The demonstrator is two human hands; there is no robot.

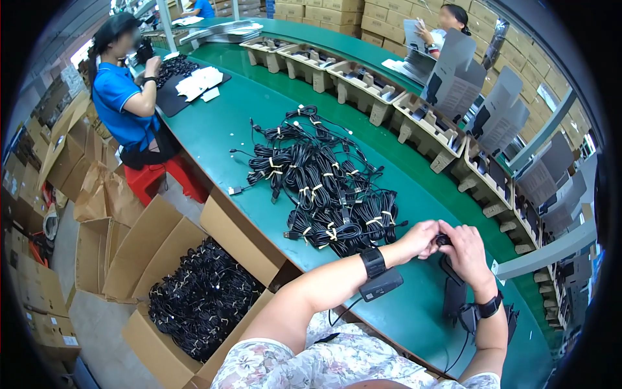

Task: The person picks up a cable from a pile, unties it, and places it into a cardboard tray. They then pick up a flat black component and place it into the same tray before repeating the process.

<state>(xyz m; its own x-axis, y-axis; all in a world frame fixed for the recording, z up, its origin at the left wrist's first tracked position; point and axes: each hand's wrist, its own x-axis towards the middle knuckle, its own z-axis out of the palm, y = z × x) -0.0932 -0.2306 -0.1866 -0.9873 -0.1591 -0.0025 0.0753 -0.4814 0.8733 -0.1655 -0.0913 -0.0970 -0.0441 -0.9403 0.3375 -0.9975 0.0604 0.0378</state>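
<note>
Both my hands are together over the green table at the right of the big cable pile. My left hand (420,240) has its fingers curled in a pinch; what sits in them is hidden. Close against it, my right hand (468,254) closes its thumb and fingers round a small black piece (443,239), too covered to name. Bundled black USB cables (317,188), tied with pale bands, lie heaped left of my hands. Below my right hand are dark flat pieces (455,295), partly covered by the hand and wrist.
An open carton (223,230) full of black cables stands left of me. Moulded pulp trays (366,91) holding dark items line the green table (227,139) in a curved row. Grey printed sheets (457,71) stand at the right. A person in blue (123,91) works at the far left.
</note>
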